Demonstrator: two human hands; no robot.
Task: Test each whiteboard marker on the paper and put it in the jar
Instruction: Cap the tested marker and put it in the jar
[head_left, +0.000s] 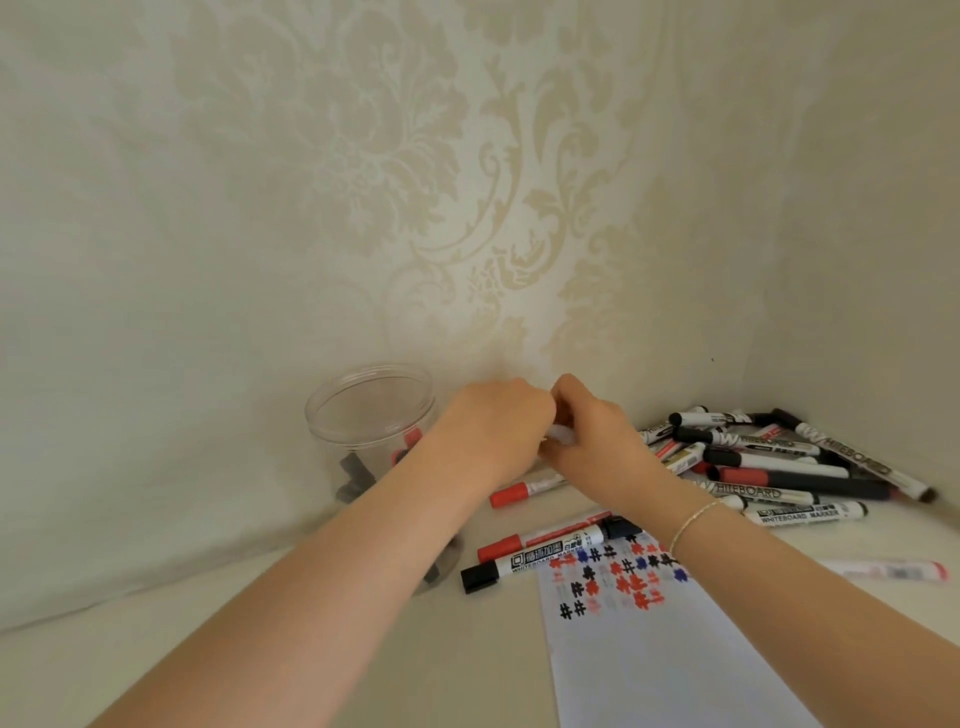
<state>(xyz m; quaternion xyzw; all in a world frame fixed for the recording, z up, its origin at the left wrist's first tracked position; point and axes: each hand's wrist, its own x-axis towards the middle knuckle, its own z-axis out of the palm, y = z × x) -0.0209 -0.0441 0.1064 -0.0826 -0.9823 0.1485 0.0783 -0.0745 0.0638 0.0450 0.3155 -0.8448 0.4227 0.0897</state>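
From the head view, my left hand (493, 423) and right hand (592, 436) both grip one white marker (562, 434) beside the jar (369, 410). A few markers sit in the jar, hash marks cover the paper (675, 660), but the pile (779, 457) on the bench (208, 649) remains, so I judge most work is left.

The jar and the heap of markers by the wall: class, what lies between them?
In the head view, both hands, left and right, meet there around a white marker; a red-capped marker lies below them.
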